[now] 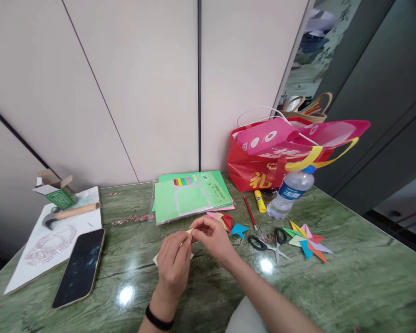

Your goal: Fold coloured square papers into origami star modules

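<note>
Head: fingers pinch paper; bottle seemingly holds water

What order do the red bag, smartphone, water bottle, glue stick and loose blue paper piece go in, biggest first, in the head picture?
1. Red bag
2. Smartphone
3. Water bottle
4. Glue stick and loose blue paper piece: too alike to rank.
</note>
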Tool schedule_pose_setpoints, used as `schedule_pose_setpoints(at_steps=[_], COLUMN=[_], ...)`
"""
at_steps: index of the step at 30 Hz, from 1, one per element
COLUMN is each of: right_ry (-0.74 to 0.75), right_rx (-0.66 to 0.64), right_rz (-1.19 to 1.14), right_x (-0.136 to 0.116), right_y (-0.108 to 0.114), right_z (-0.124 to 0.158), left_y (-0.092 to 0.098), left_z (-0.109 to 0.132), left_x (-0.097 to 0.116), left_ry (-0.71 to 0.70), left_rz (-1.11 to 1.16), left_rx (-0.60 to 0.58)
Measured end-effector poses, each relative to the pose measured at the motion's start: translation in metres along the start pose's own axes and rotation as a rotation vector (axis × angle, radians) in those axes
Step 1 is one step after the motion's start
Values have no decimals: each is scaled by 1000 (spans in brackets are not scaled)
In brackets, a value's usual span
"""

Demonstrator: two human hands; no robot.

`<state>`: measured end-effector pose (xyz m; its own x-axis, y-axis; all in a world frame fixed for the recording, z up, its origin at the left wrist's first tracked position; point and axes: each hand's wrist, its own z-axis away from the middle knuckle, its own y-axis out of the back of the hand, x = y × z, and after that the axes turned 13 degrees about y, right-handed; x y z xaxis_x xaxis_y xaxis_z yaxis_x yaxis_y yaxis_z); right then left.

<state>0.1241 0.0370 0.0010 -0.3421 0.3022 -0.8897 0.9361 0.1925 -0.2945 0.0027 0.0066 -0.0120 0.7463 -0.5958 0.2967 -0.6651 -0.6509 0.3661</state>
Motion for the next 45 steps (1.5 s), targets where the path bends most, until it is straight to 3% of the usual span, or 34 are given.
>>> schedule_pose_setpoints(at_steps=[4,10,19,28,32,36,41,45], right_ry=[-10,2,29,32,33,-24,-69,-82], right_rx=[19,-46,-117,-158,-146,-96,-109,-179], right_rz=[1,-6,91,312,328,195,26,52], right_x=[-1,-3,-3,4,5,4,6,7], right_y=[0,4,10,21,25,25,25,27], right_z=[-1,-1,-4,-7,-9,-11,-10,-9], left_y=[-1,-1,-2,-2,0,-1,-2,-1], left_z=[1,-3,-1,-9,-13,-13,-11,-12], left_x=[0,1,2,-4,-5,-1,-1,-3], left_ry=[15,156,499,1211,1353,1401,1505,1523], left_rz=[2,-11,88,685,763,765,845,879], left_rx=[-3,16,10,-268,-412,-549,-413,-361])
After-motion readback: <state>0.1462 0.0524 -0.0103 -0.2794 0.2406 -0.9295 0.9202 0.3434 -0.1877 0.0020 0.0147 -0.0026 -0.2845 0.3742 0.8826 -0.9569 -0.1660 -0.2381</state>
